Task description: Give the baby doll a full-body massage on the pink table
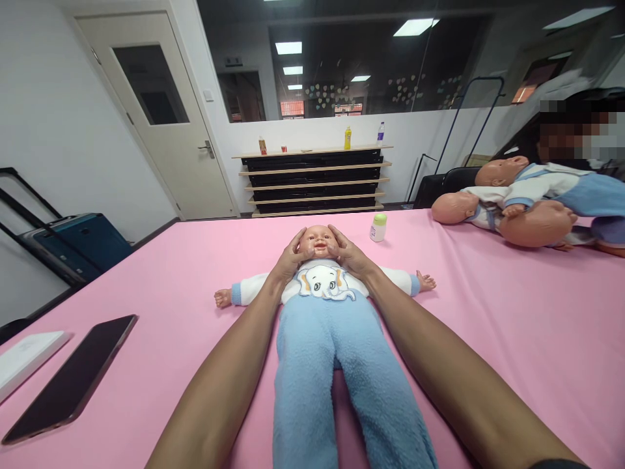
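Note:
A baby doll (332, 326) lies on its back on the pink-covered table (166, 273), feet toward me and arms spread out. It wears fleecy blue trousers and a white top with an elephant face. My left hand (291, 257) cups the left side of the doll's head (318, 238) in view, its thumb on the cheek. On the opposite side my right hand (350, 255) holds the head the same way, thumb against the other cheek. Both sets of fingers curve around the head; their tips are partly hidden. A small white bottle with a green cap (377, 228) stands beyond my right hand.
Several more dolls (532, 202) are piled at the right, near a person partly in view. A dark phone (73, 378) and a white box (29, 355) lie at the left. Behind the table is a stack of boards (315, 170) with bottles on top.

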